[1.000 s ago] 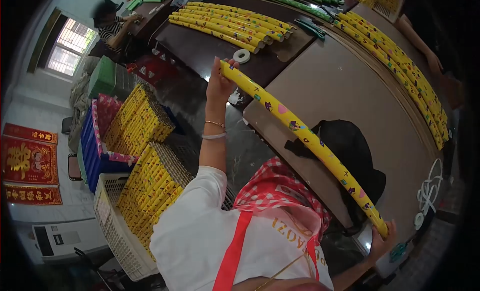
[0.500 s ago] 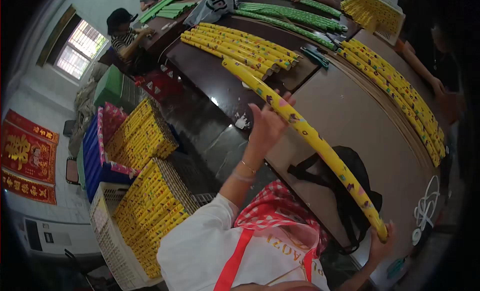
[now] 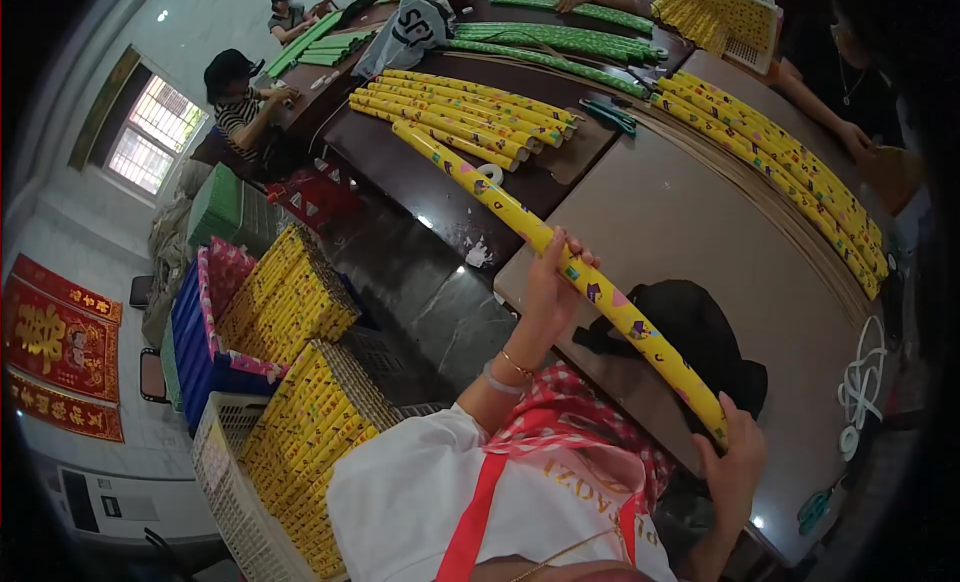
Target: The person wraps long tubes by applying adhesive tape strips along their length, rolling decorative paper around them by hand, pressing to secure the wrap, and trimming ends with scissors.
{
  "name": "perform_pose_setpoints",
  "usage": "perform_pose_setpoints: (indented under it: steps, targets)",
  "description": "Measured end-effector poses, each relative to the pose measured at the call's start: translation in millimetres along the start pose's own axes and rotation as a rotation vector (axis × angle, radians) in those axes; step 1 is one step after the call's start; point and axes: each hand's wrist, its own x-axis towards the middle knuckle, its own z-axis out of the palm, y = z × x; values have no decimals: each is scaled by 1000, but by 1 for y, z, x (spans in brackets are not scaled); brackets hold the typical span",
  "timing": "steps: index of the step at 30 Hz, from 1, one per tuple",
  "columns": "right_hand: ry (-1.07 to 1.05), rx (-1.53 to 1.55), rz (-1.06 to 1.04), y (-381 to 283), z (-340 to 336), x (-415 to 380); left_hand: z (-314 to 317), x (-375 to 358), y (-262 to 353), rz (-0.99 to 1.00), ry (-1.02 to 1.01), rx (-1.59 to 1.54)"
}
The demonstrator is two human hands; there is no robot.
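Note:
A long yellow tube wrapped in colourful printed paper (image 3: 610, 307) slants over the table in front of me. My left hand (image 3: 560, 282) is wrapped round its middle, thumb on top. At the near end, my right hand (image 3: 735, 457) closes on the tube, fingers along its top side. The far end reaches close to a row of similar yellow tubes (image 3: 450, 107) and a white tape roll (image 3: 490, 174). Beneath the tube lies a black bag or cloth (image 3: 700, 332), partly covered by it.
More yellow tubes (image 3: 770, 172) lie at right, near a person's hand (image 3: 855, 140). Green tubes (image 3: 560, 42) are at the back. Teal scissors (image 3: 815, 510) and a white cord (image 3: 862, 382) sit at the right edge. Crates of yellow tubes (image 3: 320, 422) stand at left.
My left hand has gone from open fingers against the tube to a grip round its middle. The tube has shifted left, and my right hand has moved up and left with its near end.

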Motion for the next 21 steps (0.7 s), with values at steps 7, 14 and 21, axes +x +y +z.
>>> perform_pose_setpoints:
  steps: [7, 14, 21]
  targets:
    - [-131, 127, 7, 3, -5, 3, 8, 5, 7, -16, 16, 68]
    - [-317, 929, 350, -4, -10, 59, -27, 69, 54, -6, -197, 480]
    - [-392, 1004, 273, -28, 13, 164, -168, 191, 142, 649, 396, 1489]
